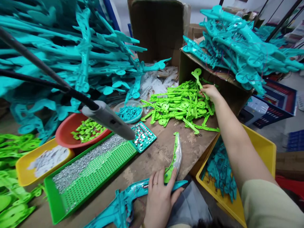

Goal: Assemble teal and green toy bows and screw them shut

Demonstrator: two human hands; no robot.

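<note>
My left hand (159, 196) rests at the table's near edge, fingers over a teal plastic shell (123, 202) and touching the base of a curved green and clear part (175, 156) that lies on the wood. My right hand (210, 91) reaches far across to a heap of bright green plastic parts (180, 106) and closes on one green piece by the cardboard box (228, 85). An electric screwdriver (108, 119) hangs over the middle of the table, untouched.
A green tray of screws (90, 171), a yellow tray (38, 160), a red bowl of green bits (80, 129), a clear bowl (129, 111) and a teal battery tray (143, 136) crowd the left. Teal shells pile high at back left and right. A yellow bin (258, 158) stands right.
</note>
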